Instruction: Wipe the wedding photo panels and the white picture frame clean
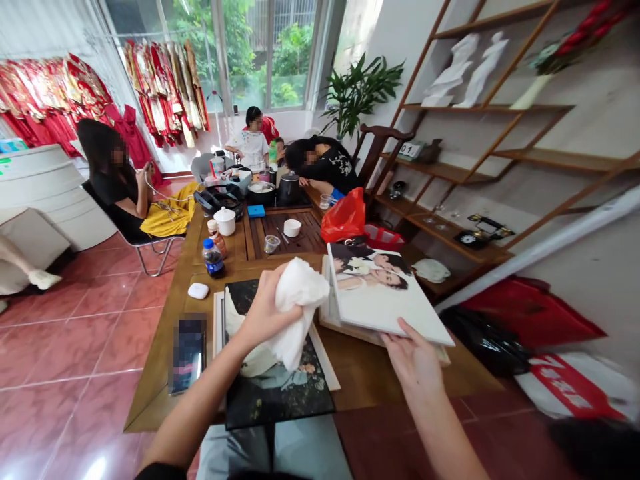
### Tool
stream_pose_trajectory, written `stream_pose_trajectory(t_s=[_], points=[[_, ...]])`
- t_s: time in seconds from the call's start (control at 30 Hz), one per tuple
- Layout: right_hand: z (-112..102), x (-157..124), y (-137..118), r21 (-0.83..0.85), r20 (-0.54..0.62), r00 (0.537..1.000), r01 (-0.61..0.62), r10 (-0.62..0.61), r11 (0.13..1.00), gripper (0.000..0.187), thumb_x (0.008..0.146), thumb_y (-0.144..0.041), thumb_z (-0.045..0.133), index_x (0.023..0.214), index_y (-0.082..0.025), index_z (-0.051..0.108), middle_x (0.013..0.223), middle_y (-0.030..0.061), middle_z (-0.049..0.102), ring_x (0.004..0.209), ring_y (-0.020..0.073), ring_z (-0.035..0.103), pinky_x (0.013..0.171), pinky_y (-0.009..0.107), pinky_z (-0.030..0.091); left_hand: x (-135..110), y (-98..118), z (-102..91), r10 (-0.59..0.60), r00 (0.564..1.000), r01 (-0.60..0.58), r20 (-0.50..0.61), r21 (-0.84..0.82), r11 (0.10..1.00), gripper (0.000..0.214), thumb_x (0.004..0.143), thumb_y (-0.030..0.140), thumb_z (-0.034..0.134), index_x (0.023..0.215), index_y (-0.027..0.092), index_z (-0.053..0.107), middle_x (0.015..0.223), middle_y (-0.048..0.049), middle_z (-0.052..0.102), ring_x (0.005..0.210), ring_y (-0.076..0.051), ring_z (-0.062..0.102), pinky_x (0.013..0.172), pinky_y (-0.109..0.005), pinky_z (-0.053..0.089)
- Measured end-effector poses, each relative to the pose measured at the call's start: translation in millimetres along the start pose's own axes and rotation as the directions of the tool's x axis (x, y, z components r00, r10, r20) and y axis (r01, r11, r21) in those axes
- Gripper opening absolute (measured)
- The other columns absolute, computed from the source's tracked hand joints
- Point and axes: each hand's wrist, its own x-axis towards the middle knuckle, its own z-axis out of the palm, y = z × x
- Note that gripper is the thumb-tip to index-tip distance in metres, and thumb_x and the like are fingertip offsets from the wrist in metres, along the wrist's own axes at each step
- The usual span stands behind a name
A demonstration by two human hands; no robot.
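Note:
A crumpled white cloth (300, 293) is bunched in my left hand (270, 310), whose fingers are closed around it. The cloth hangs above a dark photo panel (280, 400) that lies over a pale frame near the table's front edge. With my right hand (413, 353) I grip the front edge of a white photo album or panel (395, 300) that has a picture of a couple on it. My thumb rests on its top face and the fingers are underneath. This panel is slightly tilted over a stack of other pale panels.
On the wooden table (150, 393) are a phone (187, 353), a white earbud case (199, 291), a blue-capped bottle (213, 259), a white lidded pot (225, 221) and a red plastic bag (345, 217). Several people sit around the far side. A shelf (450, 173) stands at right.

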Motion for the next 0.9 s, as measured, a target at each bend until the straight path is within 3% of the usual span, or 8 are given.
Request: stream_pose_trajectory(t_s=[0.17, 0.33, 0.5, 0.7, 0.8, 0.9], points=[[-11.4, 1.3, 11.0, -0.037, -0.018, 1.0, -0.012, 0.012, 0.999, 0.038, 0.067, -0.013, 0.074, 0.102, -0.021, 0.064, 0.125, 0.0069, 0.069, 0.126, 0.0259, 0.061, 0.106, 0.05, 0.053, -50.3, 0.8, -12.2, -0.158, 0.986, 0.166, -0.053, 0.211, 0.963, 0.081, 0.078, 0.024, 0.062, 0.155, 0.025, 0.036, 0.131, -0.0104, 0.053, 0.127, -0.029, 0.051, 0.114, -0.046, 0.039], [-20.0, -3.5, 14.2, -0.075, -0.025, 0.999, 0.024, -0.026, 0.997, 0.045, 0.065, -0.014, 0.076, 0.108, -0.021, 0.064, 0.13, 0.0069, 0.067, 0.128, 0.0266, 0.059, 0.106, 0.052, 0.052, -69.5, -8.5, 0.9, -0.282, 0.958, 0.274, -0.053, 0.459, 0.845, 0.083, 0.081, 0.032, 0.063, 0.157, 0.022, 0.033, 0.137, -0.0153, 0.053, 0.13, -0.035, 0.05, 0.109, -0.054, 0.039], [-23.4, -8.2, 14.9, -0.114, -0.014, 0.998, 0.058, -0.06, 0.992, 0.047, 0.064, -0.016, 0.079, 0.108, -0.022, 0.065, 0.132, 0.007, 0.067, 0.128, 0.0285, 0.059, 0.103, 0.053, 0.054, -68.9, -15.2, 16.8, -0.267, 0.964, 0.206, 0.013, 0.597, 0.775, 0.081, 0.086, 0.048, 0.063, 0.156, 0.021, 0.035, 0.144, -0.0198, 0.053, 0.135, -0.039, 0.049, 0.11, -0.061, 0.037], [-28.2, -9.9, 12.8, -0.177, -0.018, 0.997, 0.076, -0.08, 0.981, 0.048, 0.063, -0.021, 0.083, 0.109, -0.023, 0.067, 0.132, 0.0051, 0.068, 0.123, 0.0265, 0.063, 0.098, 0.05, 0.058, -72.2, -20.8, 23.5, -0.231, 0.97, 0.125, 0.082, 0.643, 0.756, 0.09, 0.085, 0.067, 0.061, 0.156, 0.018, 0.037, 0.151, -0.0223, 0.05, 0.137, -0.042, 0.047, 0.113, -0.066, 0.031], [-33.7, -7.5, 10.7, -0.22, -0.031, 0.996, 0.078, -0.087, 0.972, 0.047, 0.065, -0.026, 0.085, 0.109, -0.022, 0.068, 0.127, 0.0044, 0.07, 0.113, 0.0231, 0.067, 0.093, 0.045, 0.061, -74.0, -21.5, 23.9, -0.235, 0.968, 0.125, 0.09, 0.64, 0.758, 0.094, 0.084, 0.072, 0.06, 0.157, 0.018, 0.035, 0.153, -0.0223, 0.048, 0.139, -0.042, 0.045, 0.114, -0.066, 0.029], [-42.0, -2.9, 10.4, -0.269, -0.069, 0.995, 0.056, -0.077, 0.962, 0.051, 0.061, -0.028, 0.089, 0.106, -0.02, 0.068, 0.108, 0.0034, 0.075, 0.09, 0.0186, 0.072, 0.08, 0.035, 0.065, -75.2, -21.7, 23.7, -0.23, 0.969, 0.124, 0.092, 0.626, 0.77, 0.094, 0.085, 0.076, 0.056, 0.157, 0.02, 0.035, 0.154, -0.0215, 0.048, 0.14, -0.041, 0.044, 0.115, -0.065, 0.029]])
